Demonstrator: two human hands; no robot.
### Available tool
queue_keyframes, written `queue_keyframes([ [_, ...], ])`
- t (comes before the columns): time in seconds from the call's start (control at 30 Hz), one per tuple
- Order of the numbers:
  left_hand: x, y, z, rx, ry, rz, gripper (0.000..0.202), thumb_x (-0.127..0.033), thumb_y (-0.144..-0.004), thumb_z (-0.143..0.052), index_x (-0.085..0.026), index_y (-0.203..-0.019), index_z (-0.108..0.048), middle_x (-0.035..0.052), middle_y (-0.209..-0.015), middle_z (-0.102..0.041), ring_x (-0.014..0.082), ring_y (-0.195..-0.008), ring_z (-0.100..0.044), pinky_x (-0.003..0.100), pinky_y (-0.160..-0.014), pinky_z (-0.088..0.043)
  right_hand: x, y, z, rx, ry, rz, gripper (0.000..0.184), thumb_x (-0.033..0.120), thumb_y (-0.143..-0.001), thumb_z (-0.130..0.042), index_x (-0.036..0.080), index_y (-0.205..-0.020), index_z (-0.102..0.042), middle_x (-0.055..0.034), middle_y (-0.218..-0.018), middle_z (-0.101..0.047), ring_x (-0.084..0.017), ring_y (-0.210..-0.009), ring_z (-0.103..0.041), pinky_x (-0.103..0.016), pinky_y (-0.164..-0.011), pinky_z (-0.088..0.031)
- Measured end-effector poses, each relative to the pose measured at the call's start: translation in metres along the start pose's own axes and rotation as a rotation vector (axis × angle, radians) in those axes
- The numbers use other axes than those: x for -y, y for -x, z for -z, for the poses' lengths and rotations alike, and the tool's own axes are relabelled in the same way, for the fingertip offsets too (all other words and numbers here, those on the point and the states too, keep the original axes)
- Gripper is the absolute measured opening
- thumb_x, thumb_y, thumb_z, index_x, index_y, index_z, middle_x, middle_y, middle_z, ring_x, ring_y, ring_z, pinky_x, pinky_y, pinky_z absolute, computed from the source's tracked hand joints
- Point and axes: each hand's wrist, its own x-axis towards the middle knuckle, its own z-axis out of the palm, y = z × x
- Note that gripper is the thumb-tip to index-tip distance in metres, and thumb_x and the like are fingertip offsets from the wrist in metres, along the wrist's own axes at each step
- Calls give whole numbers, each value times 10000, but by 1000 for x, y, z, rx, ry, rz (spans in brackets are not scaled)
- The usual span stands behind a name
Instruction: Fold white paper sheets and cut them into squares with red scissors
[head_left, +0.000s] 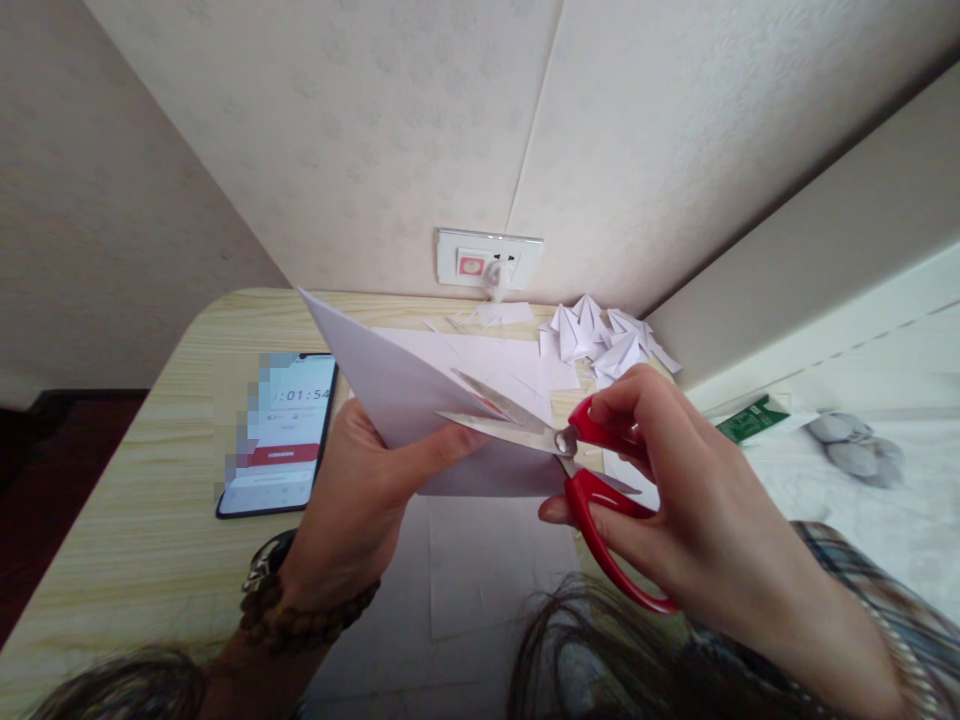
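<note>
A: What are the two hands working with?

B: The right hand has its thumb and fingers hooked through the loops of a pair of scissors. The left hand pinches a white sheet, thumb laid along the near face.

A: What are they made of?

B: The scissors have smooth, glossy red handles, rounded into loops, and flat grey metal blades tapering to points, joined at a round pivot. The sheet is thin, matte paper, crisp at the edges, with one sharp corner standing up.

A: Which way do the scissors point?

B: Tips toward the person's left and slightly away, handles to the right and nearer. Their long axis slants across the paper, with the blades slightly parted. I can't tell whether they bite into it.

A: And the sheet?

B: It is held tilted above the table, a pale, wood-grained top with a rounded corner. Its long axis runs from that far-left corner down to the near right, under the scissors.

A: Anything around it?

B: A flat phone beside the left hand, and pointed, sharply creased paper folds heaped beyond the right hand.
</note>
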Motion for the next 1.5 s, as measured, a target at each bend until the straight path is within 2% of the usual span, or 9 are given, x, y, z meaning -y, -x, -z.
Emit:
queue_keyframes([
  [0.37, -1, 0, 0, -27, -49, -27, 153, -128, -573, -811, -213, -691, -763, -36, -670, -747, 109, -615, -655, 170, -588, -533, 1, 1, 1, -27, 56, 25, 318, 396, -759, -683, 207, -870, -453, -43, -815, -580, -179, -657, -569, -295, -536, -466],
  [0.57, 0, 0, -1, -54, -45, -31, 200, -137, -555, -820, -224, -725, -761, -17, -735, -762, 143, -648, -676, 229, -620, -557, 0, 0, 1, -23, 56, 23, 311, 411, -762, -677, 211, -849, -456, -39, -799, -585, -176, -647, -569, -291, -520, -465],
  [0.8, 0, -1, -1, -37, -28, -33, 161, -117, -558, -813, -202, -676, -746, -25, -746, -766, 145, -712, -696, 201, -635, -556, -1, 1, 1, -21, 52, 5, 338, 442, -758, -683, 210, -849, -454, -38, -796, -587, -181, -647, -575, -295, -522, -469],
  [0.9, 0, 0, -1, -52, -40, -16, 178, -139, -560, -825, -209, -707, -751, -25, -734, -763, 161, -729, -702, 233, -664, -567, -1, 2, 1, -24, 50, 0, 332, 445, -757, -680, 212, -845, -462, -38, -792, -591, -183, -649, -579, -294, -519, -469],
  [1.07, 0, 1, -1, -70, -92, -17, 165, -168, -536, -830, -246, -636, -724, -24, -822, -769, 219, -815, -698, 306, -702, -582, 0, 1, 1, -29, 54, -5, 331, 449, -755, -680, 212, -846, -468, -36, -793, -591, -183, -649, -585, -291, -527, -475],
  [1.3, 1, -1, -1, -42, -59, -25, 140, -139, -559, -803, -219, -636, -719, -19, -829, -770, 188, -798, -700, 273, -706, -568, -1, 2, 1, -34, 52, -3, 324, 435, -759, -681, 217, -847, -458, -30, -798, -590, -174, -637, -587, -282, -527, -477],
  [1.5, 0, 0, -1, -61, -84, 1, 222, -166, -532, -831, -267, -707, -738, -33, -857, -772, 233, -863, -701, 330, -762, -569, -1, 2, 2, -31, 56, 0, 335, 433, -754, -689, 219, -846, -448, -20, -776, -584, -168, -610, -583, -276, -509, -469],
])
